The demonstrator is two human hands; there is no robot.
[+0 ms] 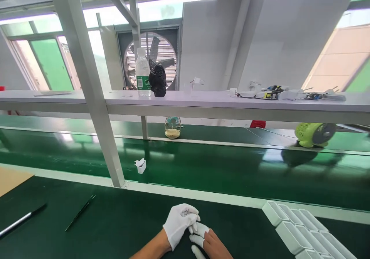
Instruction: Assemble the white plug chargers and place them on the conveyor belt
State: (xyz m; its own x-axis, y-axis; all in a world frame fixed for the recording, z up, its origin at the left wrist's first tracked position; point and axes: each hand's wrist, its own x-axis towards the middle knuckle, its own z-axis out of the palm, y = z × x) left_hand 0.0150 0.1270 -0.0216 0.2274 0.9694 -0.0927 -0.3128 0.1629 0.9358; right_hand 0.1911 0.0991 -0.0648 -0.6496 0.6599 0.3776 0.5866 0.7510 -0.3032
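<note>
Above the dark green bench (pixel 133 228), the white-gloved left hand (pixel 179 222) and the right hand (pixel 212 243), its visible fingers capped in white, come together at the fingertips; the left fingers are bent inward as if pinching, but whether either hand grips something small cannot be told, since the fingers cover the spot; the step in hand looks like close fingertip work, and the next move would seem to call for a steady left pinch while the right fingers adjust; beyond the grip and to its left, on the glossy green belt (pixel 219 174), lies a loose white plug piece (pixel 141 167), boxy, with thin prongs pointing left and a dark gap near its top; to the grip's right sit pale, smooth-walled trays (pixel 286 236) in close rows; well left of it lies a thin dark tool (pixel 80 212).
</note>
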